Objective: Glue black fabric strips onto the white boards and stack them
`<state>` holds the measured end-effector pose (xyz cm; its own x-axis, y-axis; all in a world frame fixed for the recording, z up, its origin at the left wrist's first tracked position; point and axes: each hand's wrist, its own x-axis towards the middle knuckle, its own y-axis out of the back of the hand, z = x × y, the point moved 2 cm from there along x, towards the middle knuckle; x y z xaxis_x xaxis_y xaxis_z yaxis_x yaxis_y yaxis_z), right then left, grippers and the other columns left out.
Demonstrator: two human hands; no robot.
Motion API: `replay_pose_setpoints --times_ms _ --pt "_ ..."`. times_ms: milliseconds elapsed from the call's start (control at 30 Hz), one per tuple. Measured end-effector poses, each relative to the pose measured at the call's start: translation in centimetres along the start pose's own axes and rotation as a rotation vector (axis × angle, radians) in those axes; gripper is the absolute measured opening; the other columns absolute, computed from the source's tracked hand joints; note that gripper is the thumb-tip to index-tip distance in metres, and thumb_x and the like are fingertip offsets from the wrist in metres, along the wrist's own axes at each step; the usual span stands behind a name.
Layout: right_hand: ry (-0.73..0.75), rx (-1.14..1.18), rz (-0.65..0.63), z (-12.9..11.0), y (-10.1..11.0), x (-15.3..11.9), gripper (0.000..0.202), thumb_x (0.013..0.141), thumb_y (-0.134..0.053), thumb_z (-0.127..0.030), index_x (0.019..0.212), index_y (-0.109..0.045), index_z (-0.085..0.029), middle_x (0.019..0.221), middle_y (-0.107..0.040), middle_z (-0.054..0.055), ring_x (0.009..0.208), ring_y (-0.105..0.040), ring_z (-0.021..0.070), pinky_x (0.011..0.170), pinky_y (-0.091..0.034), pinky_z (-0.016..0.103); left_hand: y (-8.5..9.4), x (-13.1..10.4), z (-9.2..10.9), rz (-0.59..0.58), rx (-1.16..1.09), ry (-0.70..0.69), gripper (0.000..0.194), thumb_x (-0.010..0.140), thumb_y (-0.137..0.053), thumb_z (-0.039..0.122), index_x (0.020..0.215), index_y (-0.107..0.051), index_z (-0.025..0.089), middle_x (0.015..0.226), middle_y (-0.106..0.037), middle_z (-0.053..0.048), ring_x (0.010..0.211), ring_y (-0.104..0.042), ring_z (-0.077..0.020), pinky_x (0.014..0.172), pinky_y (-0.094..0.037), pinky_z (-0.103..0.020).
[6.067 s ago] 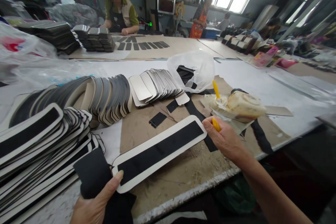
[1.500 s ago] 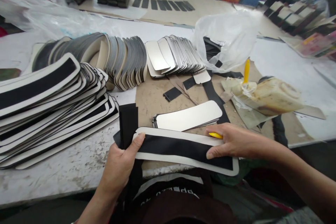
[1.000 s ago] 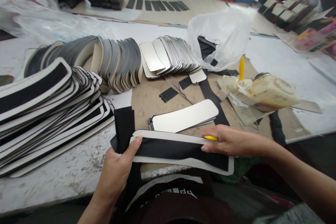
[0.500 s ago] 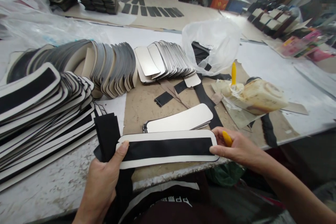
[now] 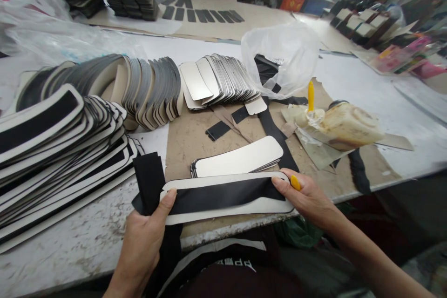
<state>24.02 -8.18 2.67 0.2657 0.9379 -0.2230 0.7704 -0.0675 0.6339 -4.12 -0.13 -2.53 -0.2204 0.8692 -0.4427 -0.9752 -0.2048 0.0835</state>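
Note:
A long cream panel with a black fabric strip along its middle lies across the table's front edge. My left hand grips its left end together with a bunch of loose black strips, thumb on the black fabric. My right hand presses the panel's right end and holds a yellow-handled tool in its fist. Just behind the panel lies a small stack of grey panels.
A big fanned pile of finished black-and-cream panels fills the left. Grey blanks fan out behind. A glue pot with a yellow brush sits at right, a clear plastic bag behind it. Other people work at far tables.
Over six seconds the panel was drawn from the table's middle to its front edge. In the last half second my right thumb slid along the strip's right end; the panel bowed slightly.

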Motion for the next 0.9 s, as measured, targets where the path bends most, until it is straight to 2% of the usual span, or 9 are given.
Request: replay_pose_setpoints --times_ms 100,300,433,600,733,900 --pt "0.004 0.010 -0.003 -0.1 0.1 0.0 0.032 0.087 -0.045 -0.045 0.070 -0.052 -0.019 0.060 -0.044 -0.003 0.056 -0.040 0.0115 0.052 -0.035 0.023 -0.1 -0.1 0.2 -0.010 -0.025 0.023 0.023 0.064 -0.078 0.037 0.080 -0.072 0.022 0.084 -0.074 0.001 0.079 -0.069 -0.0228 0.074 -0.058 -0.030" --pt "-0.040 0.129 -0.232 0.3 0.8 0.3 0.027 0.087 -0.050 -0.045 0.085 -0.058 -0.019 0.075 -0.058 -0.001 0.067 -0.053 0.0133 0.061 -0.043 0.021 -0.4 -0.3 0.9 -0.029 -0.127 0.118 0.018 0.066 -0.075 0.024 0.082 -0.070 0.017 0.090 -0.073 -0.003 0.087 -0.068 -0.0250 0.086 -0.054 -0.035" --pt "-0.076 0.167 -0.303 0.4 1.2 0.7 0.029 0.086 -0.051 -0.046 0.087 -0.058 -0.018 0.079 -0.059 0.000 0.070 -0.053 0.0140 0.062 -0.043 0.022 -0.3 -0.4 1.0 -0.053 -0.105 0.133 0.019 0.069 -0.073 0.024 0.086 -0.070 0.019 0.093 -0.073 -0.003 0.089 -0.068 -0.0243 0.086 -0.054 -0.034" --pt "-0.136 0.228 -0.311 0.5 1.0 0.9 0.029 0.084 -0.053 -0.048 0.086 -0.056 -0.019 0.080 -0.059 0.001 0.073 -0.053 0.0160 0.066 -0.044 0.025 -0.5 -0.4 0.8 -0.083 -0.109 0.144 0.025 0.067 -0.076 0.029 0.089 -0.069 0.020 0.094 -0.073 -0.003 0.089 -0.068 -0.0246 0.086 -0.053 -0.036" --pt "-0.170 0.319 -0.261 0.8 1.0 0.7 0.032 0.082 -0.056 -0.050 0.086 -0.055 -0.018 0.079 -0.057 0.001 0.072 -0.053 0.0158 0.065 -0.044 0.025 -0.5 -0.4 0.7 -0.022 -0.093 0.158 0.023 0.067 -0.075 0.028 0.088 -0.070 0.018 0.095 -0.073 -0.004 0.093 -0.067 -0.0265 0.089 -0.052 -0.039" --pt "-0.134 0.236 -0.216 0.5 1.1 0.2 0.030 0.081 -0.057 -0.048 0.080 -0.056 -0.018 0.073 -0.053 -0.001 0.066 -0.048 0.0131 0.061 -0.040 0.023 -0.4 -0.6 0.5 0.034 -0.086 0.107 0.024 0.066 -0.077 0.027 0.088 -0.070 0.021 0.095 -0.073 -0.002 0.098 -0.065 -0.0271 0.093 -0.050 -0.041"
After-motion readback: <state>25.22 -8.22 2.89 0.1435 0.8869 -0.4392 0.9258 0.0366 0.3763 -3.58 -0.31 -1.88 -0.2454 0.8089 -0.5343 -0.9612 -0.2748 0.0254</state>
